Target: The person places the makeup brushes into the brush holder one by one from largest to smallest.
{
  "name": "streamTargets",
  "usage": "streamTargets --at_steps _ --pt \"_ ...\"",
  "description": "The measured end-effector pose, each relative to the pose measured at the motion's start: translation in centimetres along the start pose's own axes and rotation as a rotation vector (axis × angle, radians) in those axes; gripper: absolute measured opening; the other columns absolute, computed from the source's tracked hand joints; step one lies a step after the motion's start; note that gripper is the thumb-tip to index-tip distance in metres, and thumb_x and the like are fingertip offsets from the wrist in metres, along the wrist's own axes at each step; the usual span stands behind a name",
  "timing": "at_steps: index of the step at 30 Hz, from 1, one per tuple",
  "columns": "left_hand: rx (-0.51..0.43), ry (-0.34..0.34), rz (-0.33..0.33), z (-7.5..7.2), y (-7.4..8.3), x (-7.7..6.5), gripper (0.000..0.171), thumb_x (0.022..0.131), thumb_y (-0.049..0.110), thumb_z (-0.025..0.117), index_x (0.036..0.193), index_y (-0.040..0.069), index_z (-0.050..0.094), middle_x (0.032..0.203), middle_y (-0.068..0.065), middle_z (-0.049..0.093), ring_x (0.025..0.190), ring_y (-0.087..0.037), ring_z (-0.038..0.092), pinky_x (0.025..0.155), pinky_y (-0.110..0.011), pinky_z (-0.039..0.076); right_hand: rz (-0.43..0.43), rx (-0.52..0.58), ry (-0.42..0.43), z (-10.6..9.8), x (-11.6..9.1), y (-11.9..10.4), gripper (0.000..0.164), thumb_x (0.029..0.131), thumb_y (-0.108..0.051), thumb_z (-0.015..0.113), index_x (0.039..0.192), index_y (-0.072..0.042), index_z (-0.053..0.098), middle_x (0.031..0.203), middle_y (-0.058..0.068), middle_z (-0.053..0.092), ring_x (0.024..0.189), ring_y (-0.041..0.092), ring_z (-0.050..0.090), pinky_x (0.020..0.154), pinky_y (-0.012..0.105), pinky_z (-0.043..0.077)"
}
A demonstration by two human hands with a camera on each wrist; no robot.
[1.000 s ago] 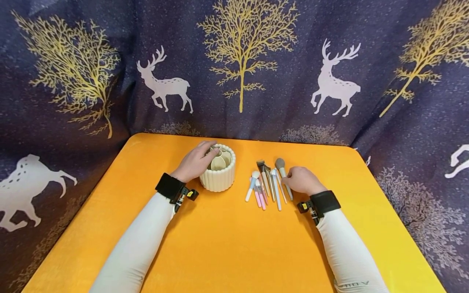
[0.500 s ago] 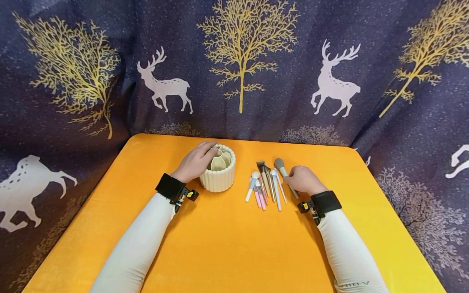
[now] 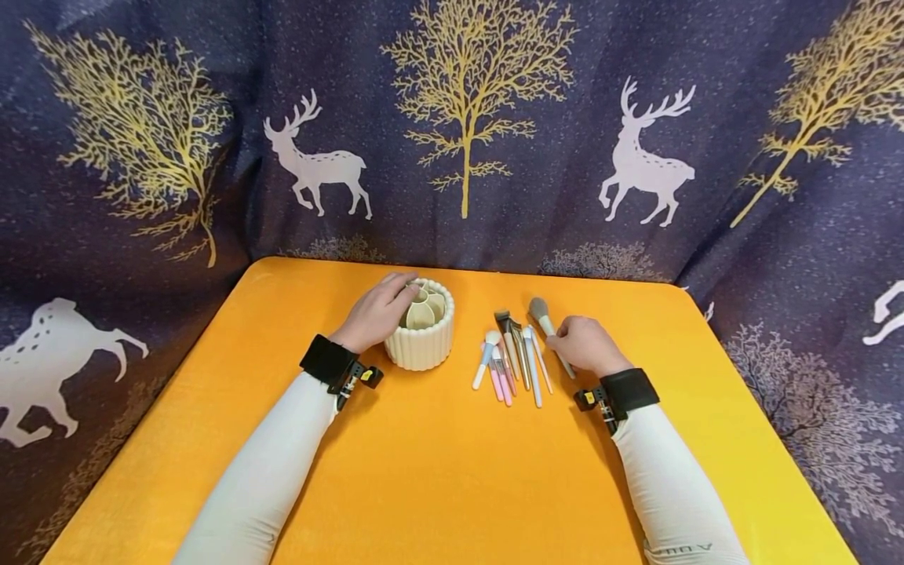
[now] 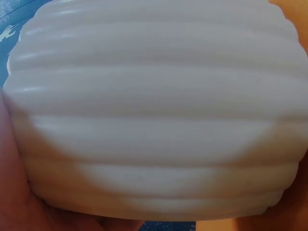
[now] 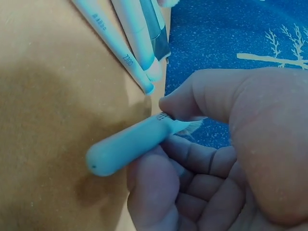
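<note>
My left hand (image 3: 377,312) grips the left side of a cream, ribbed makeup brush holder (image 3: 418,347), its thumb over the rim. The holder stands upright and shows rounded compartments inside. Its ribbed wall (image 4: 159,96) fills the left wrist view, with part of the hand along the lower left. My right hand (image 3: 585,345) pinches the handle of a large makeup brush (image 3: 542,314) with grey bristles. In the right wrist view, thumb and fingers clasp the pale brush handle (image 5: 127,147), its rounded end pointing left. Several other makeup brushes (image 3: 531,367) lie between the holder and my right hand.
Pink-handled brushes (image 3: 503,384) and a short blue-and-white brush (image 3: 485,359) lie at the left of the group. An orange cloth (image 3: 452,479) covers the table. A dark curtain (image 3: 395,188) with deer and trees hangs behind its far edge.
My right hand has drawn the large grey-bristled brush away from the others, tilting its handle end to the right and shifting it slightly farther back. The left hand and holder stay put.
</note>
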State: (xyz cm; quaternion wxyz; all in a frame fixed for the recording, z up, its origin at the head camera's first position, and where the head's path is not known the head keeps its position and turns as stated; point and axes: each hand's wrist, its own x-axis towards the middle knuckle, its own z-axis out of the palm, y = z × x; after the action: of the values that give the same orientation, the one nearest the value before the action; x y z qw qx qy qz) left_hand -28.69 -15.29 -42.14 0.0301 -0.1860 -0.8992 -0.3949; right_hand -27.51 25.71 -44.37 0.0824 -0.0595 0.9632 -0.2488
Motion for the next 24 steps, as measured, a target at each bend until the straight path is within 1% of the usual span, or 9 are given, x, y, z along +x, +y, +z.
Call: streamTargets --at_steps 5,9,14,19,24 --pt "-0.006 0.010 0.005 0.07 0.07 0.01 0.061 0.121 0.045 0.039 0.168 0.009 0.049 0.169 -0.014 0.050 0.158 -0.036 0.044 0.130 -0.056 0.033 -0.038 0.022 0.029 0.02 -0.04 -0.01 0.030 0.105 -0.025 0.070 0.082 -0.009 0.064 0.060 -0.001 0.047 0.050 0.018 0.047 0.052 0.033 0.035" --pt "-0.008 0.017 0.006 0.24 0.10 0.07 0.060 0.121 0.044 0.040 0.168 0.008 0.050 0.169 -0.015 0.049 0.158 -0.037 0.044 0.130 -0.056 0.034 -0.066 0.034 0.059 0.09 -0.11 0.00 0.027 0.105 -0.025 0.071 0.084 -0.009 0.066 0.062 0.000 0.051 0.051 0.019 0.050 0.052 0.034 0.037" --pt "-0.023 0.025 0.000 0.37 0.13 -0.08 0.059 0.121 0.042 0.041 0.167 0.007 0.050 0.169 -0.017 0.049 0.158 -0.038 0.044 0.130 -0.057 0.034 -0.082 0.040 0.086 0.21 -0.08 0.05 0.030 0.105 -0.025 0.071 0.081 -0.009 0.064 0.064 0.001 0.048 0.052 0.020 0.047 0.054 0.034 0.036" --pt "-0.034 0.039 0.008 0.39 0.00 -0.17 0.057 0.121 0.040 0.042 0.166 0.006 0.051 0.167 -0.018 0.051 0.156 -0.039 0.046 0.129 -0.056 0.035 -0.095 0.040 0.106 0.23 0.05 0.06 0.026 0.106 -0.023 0.070 0.085 -0.009 0.066 0.068 0.004 0.056 0.055 0.020 0.052 0.055 0.035 0.040" --pt "-0.037 0.043 0.016 0.40 0.28 -0.13 0.057 0.121 0.039 0.042 0.166 0.006 0.052 0.166 -0.018 0.053 0.154 -0.039 0.049 0.128 -0.056 0.037 -0.100 0.056 0.133 0.14 0.06 -0.02 0.022 0.106 -0.024 0.069 0.094 -0.005 0.070 0.074 0.006 0.064 0.059 0.021 0.056 0.058 0.035 0.044"
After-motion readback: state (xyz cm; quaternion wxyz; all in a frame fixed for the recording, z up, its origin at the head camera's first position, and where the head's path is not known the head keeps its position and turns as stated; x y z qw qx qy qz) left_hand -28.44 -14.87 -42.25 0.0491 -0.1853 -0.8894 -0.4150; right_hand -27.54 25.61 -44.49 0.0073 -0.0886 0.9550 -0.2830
